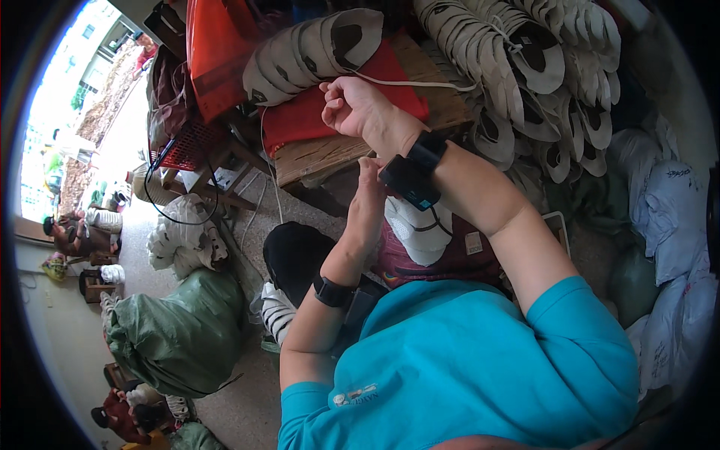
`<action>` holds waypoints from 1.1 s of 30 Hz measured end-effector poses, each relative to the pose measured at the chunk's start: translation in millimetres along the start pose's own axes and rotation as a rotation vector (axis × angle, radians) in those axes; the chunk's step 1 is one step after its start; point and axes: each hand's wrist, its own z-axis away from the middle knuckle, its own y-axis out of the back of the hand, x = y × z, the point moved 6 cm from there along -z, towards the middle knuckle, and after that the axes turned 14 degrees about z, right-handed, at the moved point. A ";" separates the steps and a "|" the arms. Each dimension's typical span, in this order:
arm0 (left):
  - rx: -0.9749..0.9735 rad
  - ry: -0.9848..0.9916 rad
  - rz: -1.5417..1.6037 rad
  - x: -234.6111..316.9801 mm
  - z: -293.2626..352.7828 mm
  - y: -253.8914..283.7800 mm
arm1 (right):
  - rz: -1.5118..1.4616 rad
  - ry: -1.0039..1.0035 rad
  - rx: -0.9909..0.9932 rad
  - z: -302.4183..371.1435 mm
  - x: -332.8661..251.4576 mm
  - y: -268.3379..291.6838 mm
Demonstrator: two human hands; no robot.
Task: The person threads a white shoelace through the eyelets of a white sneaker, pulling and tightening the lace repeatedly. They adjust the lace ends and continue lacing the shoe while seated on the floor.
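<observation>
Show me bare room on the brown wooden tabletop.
Brown wooden tabletop: bare along its near edge, below the flat red sheet, and right of that sheet, though a white cord crosses there. Crowded: the sheet, partly under nested beige shoe uppers.

Left hand point(366, 201) beside the black wrist device point(409, 182); right hand point(360, 106) loosely curled over red cloth point(298, 132).

The wrist device point(407, 182) looks like smooth dark plastic, and the shirt point(480, 352) is of matt cloth. The table point(304, 163) appears to be of rough wood, the green sack point(176, 330) of wrinkled, slightly shiny plastic, and the orange bag point(210, 56) of glossier plastic.
</observation>
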 end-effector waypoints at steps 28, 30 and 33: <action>0.161 -0.144 -0.231 27.5 38.7 34.7 | 1.657 1.218 0.122 103.0 -65.9 38.6; 0.217 -0.121 -0.267 20.1 47.0 57.4 | 1.793 1.198 0.099 128.8 -67.1 63.1; 0.257 -0.089 -0.279 7.4 47.3 65.9 | 1.823 1.027 0.136 146.2 -64.7 104.7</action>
